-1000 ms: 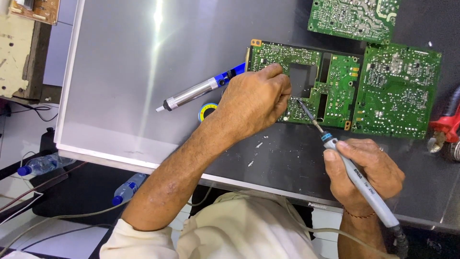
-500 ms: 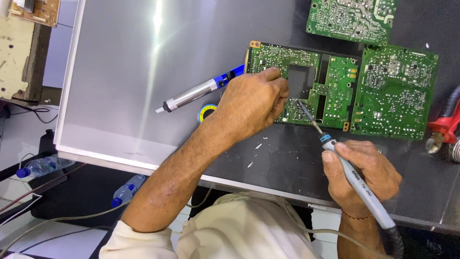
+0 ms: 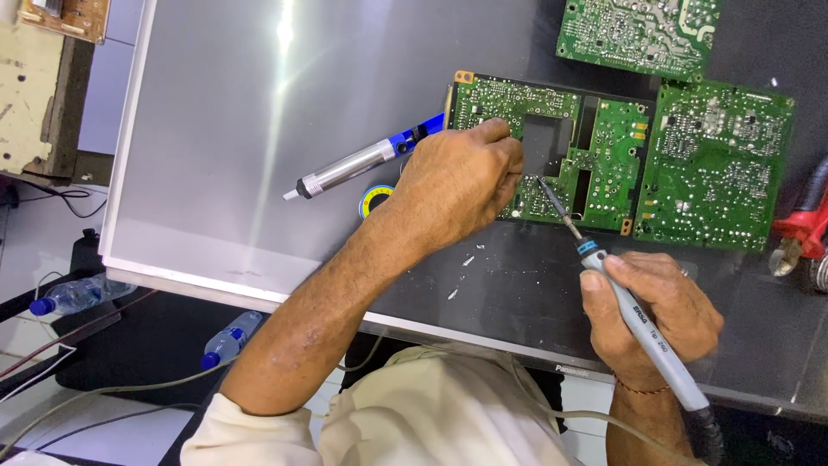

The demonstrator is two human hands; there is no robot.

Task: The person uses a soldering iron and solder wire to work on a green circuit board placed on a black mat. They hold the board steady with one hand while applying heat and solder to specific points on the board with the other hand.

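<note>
A green circuit board with a rectangular cut-out lies solder side up on the dark panel. My left hand rests on its left part, fingers curled and pressing down on it; whether it pinches anything is hidden. My right hand grips a grey and blue soldering iron like a pen. The iron's thin tip touches the board just right of my left fingers.
A silver and blue desoldering pump and a small yellow solder reel lie left of my left hand. Two more green boards sit to the right and above. Red-handled pliers lie at the right edge. Water bottles are below the table.
Both hands stay almost still on the board; the iron tip holds at the same spot. The view has shifted very slightly.
</note>
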